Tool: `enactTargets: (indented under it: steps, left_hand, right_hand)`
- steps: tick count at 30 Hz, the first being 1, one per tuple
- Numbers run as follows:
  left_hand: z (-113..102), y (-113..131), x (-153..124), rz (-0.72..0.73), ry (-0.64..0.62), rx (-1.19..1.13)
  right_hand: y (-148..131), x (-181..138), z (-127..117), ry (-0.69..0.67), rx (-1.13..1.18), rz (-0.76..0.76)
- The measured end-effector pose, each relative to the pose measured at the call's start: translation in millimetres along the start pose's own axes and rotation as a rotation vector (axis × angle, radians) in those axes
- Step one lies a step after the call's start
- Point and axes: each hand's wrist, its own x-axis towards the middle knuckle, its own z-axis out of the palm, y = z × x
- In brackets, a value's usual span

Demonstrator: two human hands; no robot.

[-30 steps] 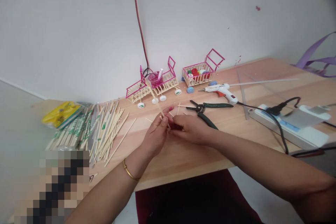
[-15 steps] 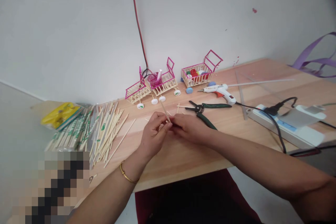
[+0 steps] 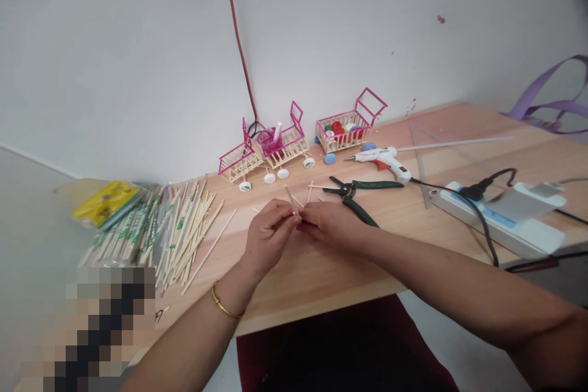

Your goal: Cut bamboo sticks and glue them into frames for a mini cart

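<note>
Three carts (image 3: 344, 139), two hands (image 3: 269, 233), one glue gun (image 3: 388, 161)

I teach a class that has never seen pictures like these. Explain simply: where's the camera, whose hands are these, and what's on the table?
There is no machine here, only one person's bare hands. Every picture comes from a camera worn on that person's head, looking forward and down. The left hand pinches a thin wooden stick; the right hand meets it, its grip hidden. On the wooden table are miniature shopping carts by the wall, a glue gun, green-handled wire strippers, a power strip and, at left, loose sticks.
</note>
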Motion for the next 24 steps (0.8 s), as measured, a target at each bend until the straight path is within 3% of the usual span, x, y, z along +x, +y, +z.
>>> enactTargets:
  steps: [6,10,17,24]
  left_hand:
    - [1.1,-4.1,1.8,0.04,-0.025,0.048]
    - [1.0,-1.0,0.1,0.066,-0.017,0.09]
    - [1.4,-1.5,1.8,0.005,-0.045,0.067]
    - [2.1,1.9,-0.4,0.046,0.0,0.078]
  right_hand:
    - [1.2,1.7,1.7,-0.055,-0.042,0.058]
    - [1.0,0.7,1.3,-0.048,-0.045,0.007]
    - [-3.0,-0.3,-2.9,-0.109,-0.083,0.072]
    - [-1.6,-0.5,-1.9,-0.071,-0.068,0.027]
